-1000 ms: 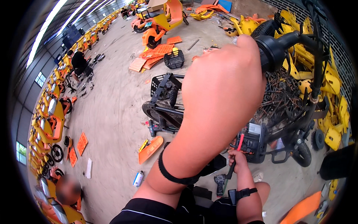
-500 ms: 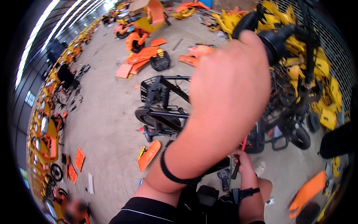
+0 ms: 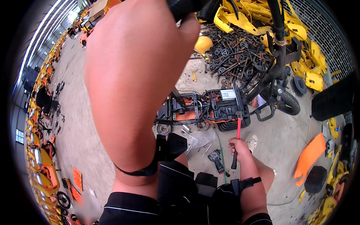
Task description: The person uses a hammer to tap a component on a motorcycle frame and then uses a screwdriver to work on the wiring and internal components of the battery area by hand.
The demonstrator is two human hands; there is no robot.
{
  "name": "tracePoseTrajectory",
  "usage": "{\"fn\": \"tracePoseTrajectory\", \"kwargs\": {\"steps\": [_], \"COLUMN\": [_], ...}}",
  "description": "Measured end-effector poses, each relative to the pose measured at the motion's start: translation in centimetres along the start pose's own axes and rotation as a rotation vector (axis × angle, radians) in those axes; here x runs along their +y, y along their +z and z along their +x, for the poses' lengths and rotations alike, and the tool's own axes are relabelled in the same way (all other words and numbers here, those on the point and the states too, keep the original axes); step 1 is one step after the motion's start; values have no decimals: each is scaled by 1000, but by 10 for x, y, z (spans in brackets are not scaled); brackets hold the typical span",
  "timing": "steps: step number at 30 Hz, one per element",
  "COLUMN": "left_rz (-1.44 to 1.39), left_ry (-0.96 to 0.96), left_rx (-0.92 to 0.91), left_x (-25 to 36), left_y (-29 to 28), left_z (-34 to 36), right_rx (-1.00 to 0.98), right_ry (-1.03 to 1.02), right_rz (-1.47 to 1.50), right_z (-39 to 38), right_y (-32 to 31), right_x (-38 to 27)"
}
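Note:
My left hand (image 3: 138,45) looms large at the upper left, closed around a black handlebar grip (image 3: 183,6). Below and to the right of it lies a stripped electric scooter (image 3: 219,107); its wiring, black boxes and a silver box (image 3: 227,94) are exposed. The dark steering column (image 3: 276,71) rises above the front wheel (image 3: 288,103). In my right hand (image 3: 240,145), fingers wrapped, is a red-shafted tool (image 3: 239,129) with a black handle end. Its far end touches or overlaps the scooter's near side; its kind is unclear.
A black power tool (image 3: 216,161) lies on the floor by my legs. Beyond the scooter are a heap of dark metal parts (image 3: 240,52) and yellow panels (image 3: 311,56). An orange panel (image 3: 310,155) rests at right. Another person (image 3: 44,99) crouches far left, near a row of yellow scooters.
My left hand has swung left with the handlebar, uncovering the scooter's middle and the metal heap. The view has shifted. My right hand keeps hold of the red-shafted tool.

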State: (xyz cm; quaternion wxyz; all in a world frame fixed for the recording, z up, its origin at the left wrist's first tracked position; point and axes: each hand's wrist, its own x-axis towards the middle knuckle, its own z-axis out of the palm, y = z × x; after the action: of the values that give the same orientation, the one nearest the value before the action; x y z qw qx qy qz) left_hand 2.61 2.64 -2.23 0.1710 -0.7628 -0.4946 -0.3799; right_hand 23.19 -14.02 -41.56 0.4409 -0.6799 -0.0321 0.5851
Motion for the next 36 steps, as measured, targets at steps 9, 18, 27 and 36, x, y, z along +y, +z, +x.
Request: {"fn": "tracePoseTrajectory", "kwargs": {"steps": [9,18,27,36], "left_rz": [-1,-6,102,41], "left_ry": [-29,46,-7,-16], "left_rx": [-52,20,-43,49], "left_x": [-3,-6,-5,-5], "left_y": [4,12,4,7], "left_z": [4,2,6,2], "right_rx": [-71,399,619,136], "right_ry": [30,-519,-522,-439], "right_rz": [-94,-689,-1048,-377], "right_z": [3,110,183,173], "right_y": [-14,-29,-18,2], "right_x": [-5,-17,-6,-46]}}
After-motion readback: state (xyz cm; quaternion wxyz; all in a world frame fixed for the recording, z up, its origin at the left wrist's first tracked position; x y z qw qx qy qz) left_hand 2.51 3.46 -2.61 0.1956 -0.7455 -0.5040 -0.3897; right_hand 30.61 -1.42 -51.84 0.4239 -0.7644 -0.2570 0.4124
